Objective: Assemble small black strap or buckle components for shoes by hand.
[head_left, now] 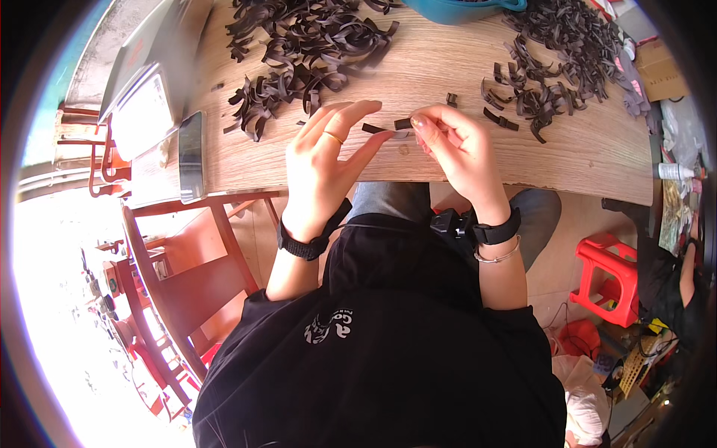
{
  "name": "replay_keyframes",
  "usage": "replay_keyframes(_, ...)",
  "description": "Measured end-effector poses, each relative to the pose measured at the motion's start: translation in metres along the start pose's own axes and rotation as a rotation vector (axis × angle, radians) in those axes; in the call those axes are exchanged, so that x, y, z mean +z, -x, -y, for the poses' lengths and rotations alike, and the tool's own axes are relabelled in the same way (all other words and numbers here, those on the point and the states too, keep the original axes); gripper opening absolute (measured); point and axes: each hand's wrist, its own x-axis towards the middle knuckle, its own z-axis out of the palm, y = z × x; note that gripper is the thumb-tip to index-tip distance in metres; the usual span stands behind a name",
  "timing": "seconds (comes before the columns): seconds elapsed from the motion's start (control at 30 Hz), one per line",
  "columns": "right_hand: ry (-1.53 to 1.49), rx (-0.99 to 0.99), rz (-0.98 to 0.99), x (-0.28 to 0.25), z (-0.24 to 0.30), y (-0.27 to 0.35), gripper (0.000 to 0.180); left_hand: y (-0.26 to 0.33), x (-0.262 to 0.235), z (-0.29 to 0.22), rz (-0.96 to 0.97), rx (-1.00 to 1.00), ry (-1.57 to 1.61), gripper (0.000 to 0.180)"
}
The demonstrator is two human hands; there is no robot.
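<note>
Both hands pinching a short dark strip above the surface edge.
Left hand and right hand grip the strip; a loosened pinch could drop it off the surface.

Teal bowl: cut by top edge, only lower rim seen. Left strip pile and right strip pile: both run off the top. Strip between left hand and right hand: ends covered by fingertips, shape unclear. Tray: overexposed, contents unreadable. Floor clutter, lower left: washed out. Person at right rim: mostly cut off.
</note>
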Motion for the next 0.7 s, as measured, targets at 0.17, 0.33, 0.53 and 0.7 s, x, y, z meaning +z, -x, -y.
replay_keyframes(0.17, -0.002, -0.076, -0.111, 0.001, 0.000, 0.000, 0.015, 0.000, 0.000, 0.010, 0.115, 0.132, -0.082, 0.025)
replay_keyframes(0.33, 0.406, -0.231, -0.517, -0.024, 0.002, 0.010, 0.018, 0.005, 0.011, 0.008, 0.157, 0.143, -0.100, 0.018)
replay_keyframes(0.53, 0.854, -0.194, -0.753, -0.057, 0.014, 0.011, 0.023, 0.006, 0.016, 0.008, 0.125, 0.127, -0.180, 0.014)
replay_keyframes(0.7, 1.041, -0.241, -0.509, -0.034, 0.017, 0.016, 0.021, 0.004, 0.022, 0.006, 0.110, 0.107, -0.203, 0.015)
